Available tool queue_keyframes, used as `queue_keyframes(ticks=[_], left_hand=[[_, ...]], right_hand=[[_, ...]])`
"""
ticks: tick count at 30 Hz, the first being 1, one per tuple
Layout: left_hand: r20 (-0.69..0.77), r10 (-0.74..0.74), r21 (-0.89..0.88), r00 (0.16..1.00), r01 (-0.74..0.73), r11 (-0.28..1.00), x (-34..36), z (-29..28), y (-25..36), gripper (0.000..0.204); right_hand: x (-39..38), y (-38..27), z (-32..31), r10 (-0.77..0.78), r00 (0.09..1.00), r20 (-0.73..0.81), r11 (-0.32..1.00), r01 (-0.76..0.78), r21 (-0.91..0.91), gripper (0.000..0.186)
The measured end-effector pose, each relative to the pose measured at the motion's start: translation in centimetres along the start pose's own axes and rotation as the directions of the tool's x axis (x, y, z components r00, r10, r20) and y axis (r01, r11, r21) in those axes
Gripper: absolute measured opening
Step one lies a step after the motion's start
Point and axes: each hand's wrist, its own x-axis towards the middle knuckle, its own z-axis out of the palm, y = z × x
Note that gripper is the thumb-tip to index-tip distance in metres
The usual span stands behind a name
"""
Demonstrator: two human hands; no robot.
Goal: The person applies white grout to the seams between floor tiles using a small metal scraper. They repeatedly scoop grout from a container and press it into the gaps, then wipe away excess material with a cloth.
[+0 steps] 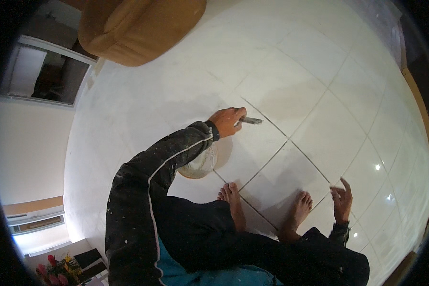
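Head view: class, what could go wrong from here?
The left sleeve overlaps the round bowl in this view, so it might brush or tip it. The bare left foot, close by, could nudge it too. The flat tool in the left hand might slip and mark the pale tiles.

- The left arm comes up from the lower left, bends, and reaches forward and inward
- The left hand is back up, its fingers curled in a closed grip
- The right arm shows only as a short stretch of forearm
- The right hand is empty, its fingers loosely bent
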Motion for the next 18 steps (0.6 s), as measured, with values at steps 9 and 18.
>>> queue_keyframes(ticks=[9, 18], left_hand=[[-0.111, 0.256, 0.365, 0.96, -0.2, 0.909, 1.7, 3.3, -8.4, 0.052], [-0.088, 0.225, 0.45, 0.97, -0.163, 0.878, 1.8, 4.4, -10.1, 0.045]], right_hand=[[-8.7, 4.5, -1.0, 0.314, 0.948, -0.051, 0.946, -0.308, 0.101, 0.046], [-10.8, 4.9, 0.4, 0.49, 0.871, 0.028, 0.86, -0.488, 0.152, 0.052]])
